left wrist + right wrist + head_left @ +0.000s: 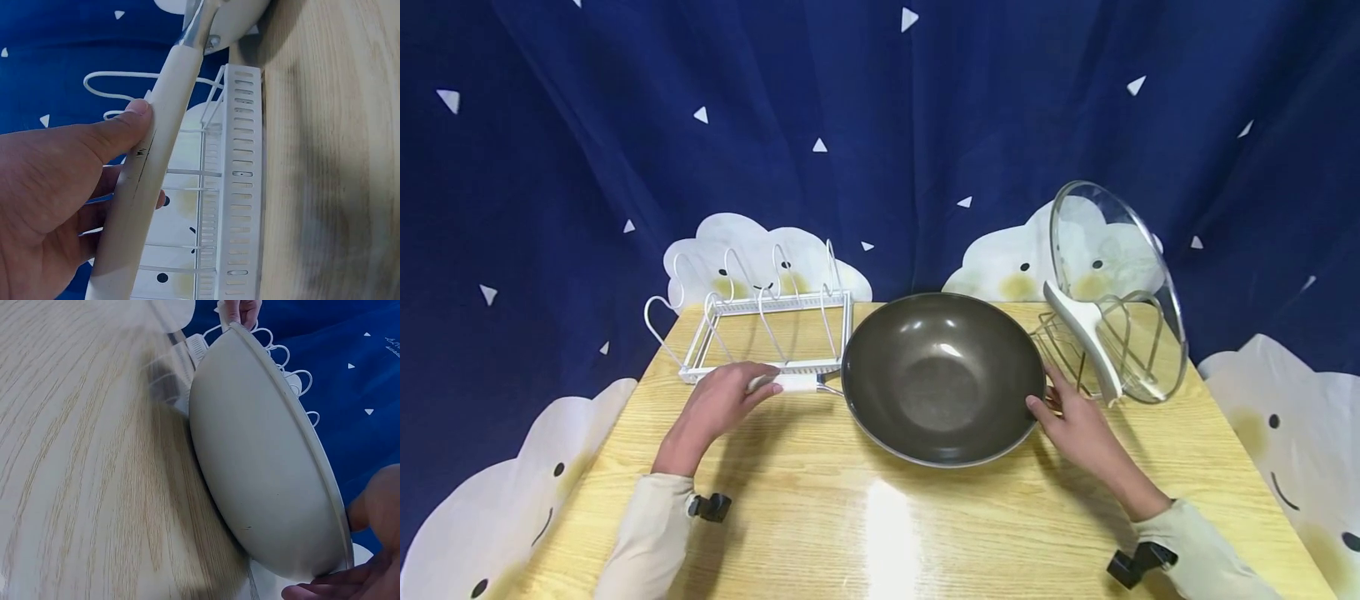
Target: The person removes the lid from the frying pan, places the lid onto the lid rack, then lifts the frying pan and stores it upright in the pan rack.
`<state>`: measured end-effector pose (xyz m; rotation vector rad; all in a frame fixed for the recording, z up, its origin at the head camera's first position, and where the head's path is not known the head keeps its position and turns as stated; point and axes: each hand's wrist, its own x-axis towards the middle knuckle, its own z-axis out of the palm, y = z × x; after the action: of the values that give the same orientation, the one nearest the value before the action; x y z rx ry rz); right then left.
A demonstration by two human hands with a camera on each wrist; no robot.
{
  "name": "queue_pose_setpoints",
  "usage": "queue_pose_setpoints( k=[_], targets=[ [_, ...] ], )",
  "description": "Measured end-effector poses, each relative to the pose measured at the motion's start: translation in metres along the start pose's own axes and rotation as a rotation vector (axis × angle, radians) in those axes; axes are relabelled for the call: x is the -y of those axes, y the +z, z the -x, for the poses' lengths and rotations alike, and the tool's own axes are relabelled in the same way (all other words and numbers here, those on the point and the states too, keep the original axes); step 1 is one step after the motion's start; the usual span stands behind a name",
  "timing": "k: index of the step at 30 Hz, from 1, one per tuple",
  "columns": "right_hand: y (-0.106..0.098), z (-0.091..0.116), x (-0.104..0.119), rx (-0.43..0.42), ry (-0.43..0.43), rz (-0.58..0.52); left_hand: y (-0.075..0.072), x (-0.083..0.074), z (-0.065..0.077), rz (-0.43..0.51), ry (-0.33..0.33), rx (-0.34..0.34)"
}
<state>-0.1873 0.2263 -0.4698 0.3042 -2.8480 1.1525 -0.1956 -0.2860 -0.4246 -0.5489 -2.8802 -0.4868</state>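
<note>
Simply a dark-bottomed, white-handled wok.

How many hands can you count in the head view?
2: the left hand holding the white handle of the pan, the right hand holding its opposite rim.

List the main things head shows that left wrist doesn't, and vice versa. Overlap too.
Head only: the glass lid, the right hand gripping the rim, and the dark inside of the pan.

Left wrist only: small dark marks on the white handle, and the pan's pale outside.

Both: the left hand holding that handle, the white rack, wooden table and blue curtain.
</note>
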Motion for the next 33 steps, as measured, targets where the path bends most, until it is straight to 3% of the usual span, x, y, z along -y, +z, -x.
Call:
queue_pose_setpoints(
  k=[17,26,33],
  targets=[
    [-0.002,0.002,0.0,0.026,0.04,-0.083,-0.01,0.008,-0.006,-0.001,0.019,0.063],
    [-0.001,-0.004,0.001,0.037,0.069,-0.102,-0.011,0.003,-0.004,-0.015,-0.026,0.069],
    [-0.001,-0.014,-0.001,0.086,0.072,-0.271,-0.01,-0.005,0.003,-0.026,-0.048,0.051]
  ],
)
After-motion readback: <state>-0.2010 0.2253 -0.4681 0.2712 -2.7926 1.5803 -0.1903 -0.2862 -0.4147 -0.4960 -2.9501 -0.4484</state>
